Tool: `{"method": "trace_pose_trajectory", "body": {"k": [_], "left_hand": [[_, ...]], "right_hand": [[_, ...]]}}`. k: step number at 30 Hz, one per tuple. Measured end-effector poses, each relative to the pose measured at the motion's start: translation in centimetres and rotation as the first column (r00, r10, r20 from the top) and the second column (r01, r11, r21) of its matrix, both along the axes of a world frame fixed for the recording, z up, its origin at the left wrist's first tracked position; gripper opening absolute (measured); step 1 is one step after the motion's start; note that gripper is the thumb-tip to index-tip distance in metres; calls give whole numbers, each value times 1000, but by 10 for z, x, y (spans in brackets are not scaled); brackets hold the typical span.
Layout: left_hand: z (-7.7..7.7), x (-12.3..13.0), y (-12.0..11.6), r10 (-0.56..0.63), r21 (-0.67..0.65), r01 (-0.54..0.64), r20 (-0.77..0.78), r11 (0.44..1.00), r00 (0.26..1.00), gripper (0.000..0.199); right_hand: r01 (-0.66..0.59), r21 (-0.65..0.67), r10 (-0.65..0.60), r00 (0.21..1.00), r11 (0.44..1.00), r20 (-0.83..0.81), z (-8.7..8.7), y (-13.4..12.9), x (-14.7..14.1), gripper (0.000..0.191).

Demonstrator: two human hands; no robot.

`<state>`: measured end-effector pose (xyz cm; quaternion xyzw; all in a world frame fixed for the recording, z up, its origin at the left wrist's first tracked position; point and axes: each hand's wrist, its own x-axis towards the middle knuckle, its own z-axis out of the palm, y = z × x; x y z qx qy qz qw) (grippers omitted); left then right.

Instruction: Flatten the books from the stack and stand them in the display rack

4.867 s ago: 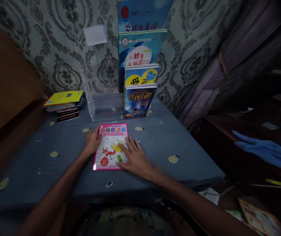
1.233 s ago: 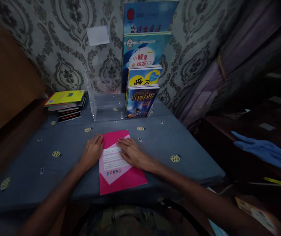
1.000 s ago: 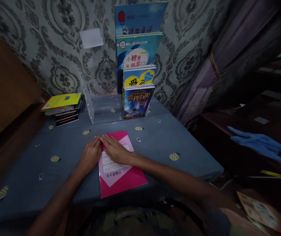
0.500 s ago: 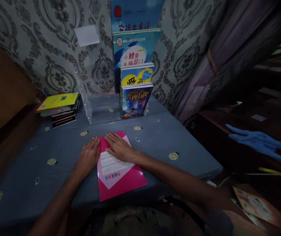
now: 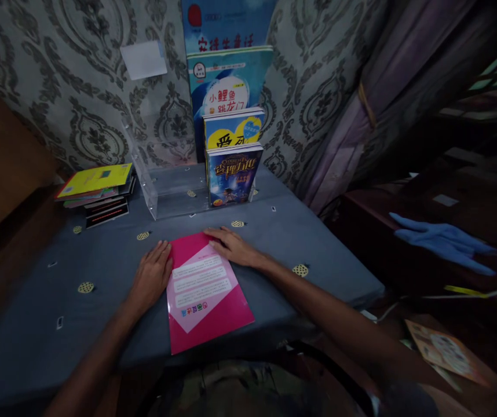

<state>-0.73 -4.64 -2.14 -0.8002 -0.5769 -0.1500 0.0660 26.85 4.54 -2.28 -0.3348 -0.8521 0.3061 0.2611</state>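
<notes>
Pink book: the thin, glossy magenta paperback with a pale pink panel (image 5: 205,286) lies flat on the bench draped in blue-grey pineapple-print cloth (image 5: 109,260), close to its near edge. Clock directions run from this book, 12 pointing away from the person.
Cover: the front, with its fox and yellow animal, faced up about five seconds ago; now the back faces up, its colourful title near the 6 o'clock edge and apparently inverted.
Right hand: the bare right hand (image 5: 236,248) has slid outward from the upper middle of the cover to the 1 o'clock corner. Its fingers are stretched out over that corner, closed round nothing.
Left hand: the bare left hand (image 5: 153,269) stays at the 10 o'clock corner, fingers straight and flat against the edge, not gripping.
What the shift means: the panel's print lies more exposed, and the two hands now flank the far corners, seemingly steadying or smoothing the cover.
Acrylic stand: the clear, stepped plastic rack (image 5: 146,185) stands at 12 o'clock, apart from the book, with upright blue, teal and yellow storybooks (image 5: 233,176) on its right side, unchanged.
Loose stack: the yellow-topped pile of thin books (image 5: 96,180) remains at 10 o'clock, beyond the left hand.
</notes>
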Motion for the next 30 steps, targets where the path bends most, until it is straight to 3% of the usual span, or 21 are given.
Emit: {"method": "trace_pose_trajectory", "body": {"k": [4, 7, 11, 15, 19, 24, 30], "left_hand": [[-2, 5, 2, -15, -81, 9, -69, 997, 998, 61], [0, 13, 11, -79, -159, 64, -93, 985, 992, 70], [7, 26, 28, -233, -261, 210, -62, 942, 971, 76], [14, 42, 44, -386, -303, 366, -7, 880, 922, 68], [19, 58, 53, -472, -288, 462, 40, 839, 881, 59], [22, 68, 59, -473, -268, 468, 51, 842, 879, 56], [19, 70, 61, -464, -230, 463, 50, 856, 884, 54]], "right_hand": [[-43, -255, -19, 972, 966, -236, 6, 17, 9, 54], [-56, -366, -58, 954, 929, -294, 14, 18, 13, 59], [-65, -467, -109, 936, 882, -336, 19, 14, 15, 62], [-100, -544, -139, 914, 833, -381, 17, 14, 13, 67], [-119, -558, -130, 914, 821, -385, 16, 17, 12, 63], [-125, -534, -114, 913, 836, -392, 16, 17, 12, 50], [-85, -414, -88, 920, 906, -383, 6, 24, 7, 53]]}}
